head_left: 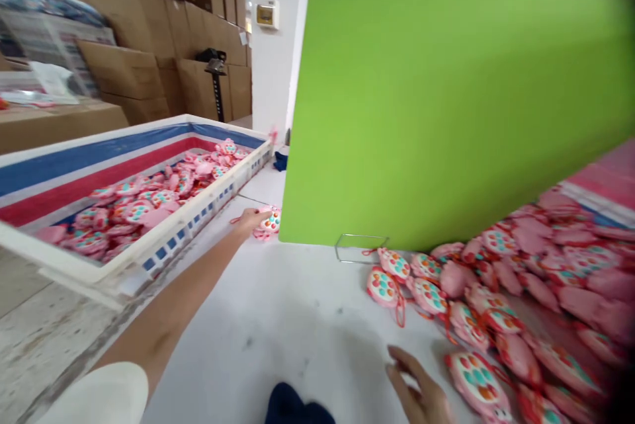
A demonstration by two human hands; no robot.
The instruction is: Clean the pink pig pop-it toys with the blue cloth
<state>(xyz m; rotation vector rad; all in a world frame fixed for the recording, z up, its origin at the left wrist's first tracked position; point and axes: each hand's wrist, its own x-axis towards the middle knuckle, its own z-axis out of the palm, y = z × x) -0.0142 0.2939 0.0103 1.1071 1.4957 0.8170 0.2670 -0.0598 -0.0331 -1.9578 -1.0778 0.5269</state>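
Note:
My left hand [252,220] reaches out over the white table and grips a pink plush-like toy [270,221] with teal and orange dots, near the left corner of a green panel. A red cord hangs off that toy's left side. Lower right, my right hand [419,387] hovers with thumb and fingers apart, nothing between them. Beside it lies a pink dotted toy [479,381], apart from the fingers. Farther right spreads a heap of similar pink toys [516,305], many with red cord loops.
A large green panel [436,93] rises over the table [307,305], a wire stand [362,249] at its foot. To the left stands a white crate [186,212] lined with striped cloth, holding many pink toys. Stacked cardboard boxes [139,20] fill the back. Dark blue fabric [297,407] shows at the bottom.

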